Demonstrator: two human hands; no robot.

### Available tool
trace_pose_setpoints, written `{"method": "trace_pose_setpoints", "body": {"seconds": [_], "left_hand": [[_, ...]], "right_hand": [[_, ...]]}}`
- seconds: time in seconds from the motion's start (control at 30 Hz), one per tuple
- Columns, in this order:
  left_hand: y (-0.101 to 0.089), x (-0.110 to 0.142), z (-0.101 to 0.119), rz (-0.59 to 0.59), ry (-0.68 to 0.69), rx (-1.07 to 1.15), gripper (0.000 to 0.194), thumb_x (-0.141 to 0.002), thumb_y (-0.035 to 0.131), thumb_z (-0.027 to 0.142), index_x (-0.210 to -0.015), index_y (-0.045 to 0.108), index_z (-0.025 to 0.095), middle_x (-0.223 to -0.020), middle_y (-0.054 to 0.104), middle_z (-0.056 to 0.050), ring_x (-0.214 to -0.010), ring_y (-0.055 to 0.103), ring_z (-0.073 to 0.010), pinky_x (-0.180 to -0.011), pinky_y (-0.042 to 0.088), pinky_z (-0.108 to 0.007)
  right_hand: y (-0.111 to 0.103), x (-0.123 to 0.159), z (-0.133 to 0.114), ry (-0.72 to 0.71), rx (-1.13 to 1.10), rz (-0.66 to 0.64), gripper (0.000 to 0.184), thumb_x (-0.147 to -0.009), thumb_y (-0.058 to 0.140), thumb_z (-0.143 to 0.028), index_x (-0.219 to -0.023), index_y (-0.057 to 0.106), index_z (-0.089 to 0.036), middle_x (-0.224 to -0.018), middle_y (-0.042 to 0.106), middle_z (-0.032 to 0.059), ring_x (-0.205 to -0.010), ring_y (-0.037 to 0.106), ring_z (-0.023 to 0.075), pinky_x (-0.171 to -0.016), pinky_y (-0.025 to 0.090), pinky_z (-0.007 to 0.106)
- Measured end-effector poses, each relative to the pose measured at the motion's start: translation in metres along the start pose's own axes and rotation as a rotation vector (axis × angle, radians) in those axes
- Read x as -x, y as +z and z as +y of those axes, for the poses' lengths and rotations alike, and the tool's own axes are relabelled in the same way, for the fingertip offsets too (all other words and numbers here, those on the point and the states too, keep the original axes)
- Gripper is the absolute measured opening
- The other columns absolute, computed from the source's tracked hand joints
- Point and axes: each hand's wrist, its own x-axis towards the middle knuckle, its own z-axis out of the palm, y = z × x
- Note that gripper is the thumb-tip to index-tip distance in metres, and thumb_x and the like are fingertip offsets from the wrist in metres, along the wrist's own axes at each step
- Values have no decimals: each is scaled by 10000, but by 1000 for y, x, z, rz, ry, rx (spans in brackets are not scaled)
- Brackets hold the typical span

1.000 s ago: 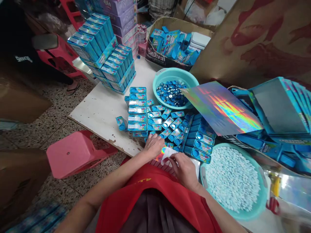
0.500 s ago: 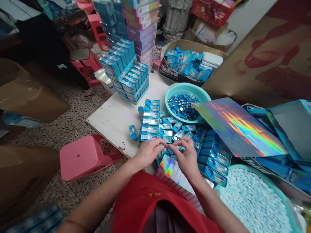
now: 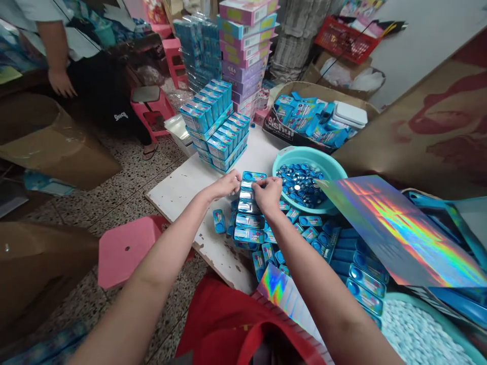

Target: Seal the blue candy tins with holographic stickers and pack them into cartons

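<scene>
Both my arms reach out over the white table [image 3: 182,187]. My left hand [image 3: 224,186] and my right hand [image 3: 267,194] pinch a small blue tin [image 3: 246,194] from either side, near the far end of a row of stacked blue tins [image 3: 249,222]. Loose blue tins [image 3: 304,228] lie scattered to the right of that row. One tin [image 3: 218,221] stands alone on the table to the left. A small holographic sticker sheet [image 3: 277,286] rests near my lap.
A teal basin of blue-and-silver caps [image 3: 300,183] sits just right of my hands. A large holographic sheet [image 3: 403,230] covers boxes at right. A basin of pale tablets [image 3: 418,334] is at bottom right. Stacked blue cartons [image 3: 215,124], a pink stool [image 3: 125,251], another person [image 3: 61,56] behind.
My hands left the sticker sheet near my lap and reached forward to the far end of the tin row, closing on a tin. The camera tilted upward.
</scene>
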Motion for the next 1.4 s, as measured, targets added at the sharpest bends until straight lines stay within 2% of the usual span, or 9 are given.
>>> {"method": "trace_pose_setpoints", "body": {"seconds": [0.2, 0.33, 0.43, 0.53, 0.6, 0.67, 0.77, 0.93, 1.4], "left_hand": [[25, 8, -13, 305, -95, -320, 302, -856, 451, 328, -1116, 537, 200, -876, 671, -54, -882, 620, -200, -789, 467, -312], [41, 27, -22, 289, -27, -367, 593, -908, 235, 550, -1352, 421, 204, -1437, 406, -98, -1333, 345, -247, -1042, 332, -397], [45, 61, -20, 361, -74, -580, 602, -867, 305, 616, -1273, 522, 229, -1475, 339, -97, -1350, 279, -327, -1040, 295, -517], [64, 107, -15, 626, 148, -645, 435, -896, 380, 507, -1080, 620, 195, -1229, 546, -127, -1191, 434, -282, -1012, 332, -474], [95, 134, -14, 504, 337, -645, 298, -914, 412, 404, -910, 636, 207, -978, 605, -88, -1008, 512, -225, -938, 394, -400], [135, 147, -17, 126, 434, -695, 228, -917, 432, 328, -869, 626, 218, -911, 598, -59, -925, 519, -201, -861, 425, -358], [184, 141, -27, -170, 316, -871, 182, -872, 531, 316, -998, 599, 204, -1035, 569, -69, -992, 492, -230, -822, 435, -360], [197, 116, -36, -278, 201, -936, 167, -896, 492, 314, -900, 602, 188, -978, 585, -55, -982, 484, -219, -818, 421, -330], [201, 108, -33, -261, 93, -909, 194, -891, 437, 247, -818, 613, 207, -913, 628, -62, -963, 525, -225, -819, 411, -347]], "right_hand": [[2, -4, 10, 139, -76, 43, 379, -540, 707, -229, -841, 480, -189, -924, 435, 20, -807, 458, 176, -802, 411, 332], [4, -10, 9, 116, -75, 21, 373, -553, 702, -246, -811, 436, -199, -871, 464, 6, -801, 469, 173, -793, 409, 330], [-20, -4, 8, 104, -163, 14, 230, -656, 584, -200, -842, 449, -190, -884, 514, 17, -774, 496, 156, -777, 420, 324], [-71, 31, 15, -3, -232, 37, 195, -762, 522, -227, -950, 493, -179, -977, 558, 50, -833, 538, 160, -782, 429, 321], [-106, 70, 27, -50, -214, 41, 165, -831, 500, -278, -966, 525, -185, -962, 574, 49, -871, 548, 171, -783, 435, 318], [-132, 114, 49, -27, -163, 11, 152, -866, 488, -297, -970, 532, -196, -935, 580, 46, -836, 557, 174, -751, 450, 320], [-148, 167, 93, -31, -4, -86, 130, -875, 481, -296, -937, 542, -199, -883, 568, 53, -810, 559, 194, -737, 475, 348], [-144, 202, 140, -181, 216, -188, 239, -894, 471, -299, -1096, 542, -193, -979, 546, 100, -898, 540, 238, -762, 509, 397], [-142, 228, 167, -557, 547, -305, 592, -938, 335, -146, -1482, 103, -178, -1392, 402, 190, -1284, 395, 299, -957, 457, 514]]}}
